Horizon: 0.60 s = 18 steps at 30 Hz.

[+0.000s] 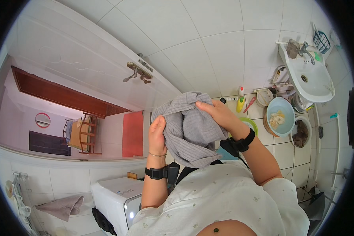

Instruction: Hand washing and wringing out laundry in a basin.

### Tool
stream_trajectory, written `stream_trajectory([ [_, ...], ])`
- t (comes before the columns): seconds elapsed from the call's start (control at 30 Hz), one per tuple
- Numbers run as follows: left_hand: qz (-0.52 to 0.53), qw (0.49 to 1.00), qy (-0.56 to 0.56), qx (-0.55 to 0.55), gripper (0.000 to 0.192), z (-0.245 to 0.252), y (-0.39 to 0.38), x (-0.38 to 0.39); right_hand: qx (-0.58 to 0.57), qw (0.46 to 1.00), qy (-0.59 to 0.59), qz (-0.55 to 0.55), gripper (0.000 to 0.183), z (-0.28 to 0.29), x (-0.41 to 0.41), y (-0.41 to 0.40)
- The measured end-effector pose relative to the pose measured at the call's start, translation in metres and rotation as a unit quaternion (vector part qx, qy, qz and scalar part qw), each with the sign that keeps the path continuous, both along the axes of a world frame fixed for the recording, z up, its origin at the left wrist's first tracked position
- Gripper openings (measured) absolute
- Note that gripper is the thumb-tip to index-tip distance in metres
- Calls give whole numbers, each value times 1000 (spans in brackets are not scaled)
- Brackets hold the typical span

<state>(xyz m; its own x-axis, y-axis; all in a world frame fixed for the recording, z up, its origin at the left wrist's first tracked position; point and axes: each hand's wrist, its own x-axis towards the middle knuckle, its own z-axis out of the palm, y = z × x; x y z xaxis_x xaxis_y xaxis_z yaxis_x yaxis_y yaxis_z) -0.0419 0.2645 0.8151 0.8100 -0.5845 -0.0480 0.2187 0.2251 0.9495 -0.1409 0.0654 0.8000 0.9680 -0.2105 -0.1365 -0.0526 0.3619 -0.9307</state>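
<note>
A grey ribbed knit garment [191,129] hangs bunched between my two hands, in front of my body. My left hand [157,134] grips its left edge, thumb on top and fingers hidden behind the fabric. On its upper right side my right hand [214,113] pinches a fold, thumb pressed over the cloth. The garment's middle sags into a loose hollow. Partly behind my right wrist, a green basin [250,125] stands on the tiled floor. Both wrists wear black strapped devices.
To the right, a blue basin [287,109] holds pale cloth, and a white basin [309,126] holds brown cloth. A washbasin [308,76] is mounted above them. A yellow bottle [240,104] stands near the wall. At left are a door [91,53] and a white appliance [115,191].
</note>
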Motion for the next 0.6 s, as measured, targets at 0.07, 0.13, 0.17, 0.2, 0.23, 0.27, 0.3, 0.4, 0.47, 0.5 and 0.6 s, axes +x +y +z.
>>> stream_trajectory([
  [0.07,-6,1000,6,-6,29,-1,0,2,-3,1000,14,-1,46,4,-2,0],
  [0.13,3,1000,7,-2,29,-5,3,3,9,1000,19,4,51,6,-4,0],
  [0.17,13,1000,8,2,29,-7,4,4,9,1000,20,3,51,6,-4,0],
  [0.2,11,1000,9,2,29,-7,3,4,11,999,29,6,53,5,-4,-2],
  [0.23,9,1000,13,-2,30,-7,2,5,14,999,38,10,54,3,-4,-3],
  [0.27,7,1000,18,-5,30,-6,2,5,14,999,40,8,54,-1,-4,-3],
  [0.3,7,1000,19,-5,30,-7,2,6,66,998,20,10,56,-6,-2,-2],
  [0.4,17,999,32,-4,33,-11,4,8,153,988,15,13,59,-9,-3,-3],
  [0.47,23,998,51,-3,35,-17,5,12,188,982,28,12,60,-11,-5,-3],
  [0.5,21,998,52,-2,35,-19,5,13,212,977,10,14,60,-18,-3,-3],
  [0.6,14,997,69,8,35,-24,1,15,237,971,-18,16,60,-27,-4,-5],
])
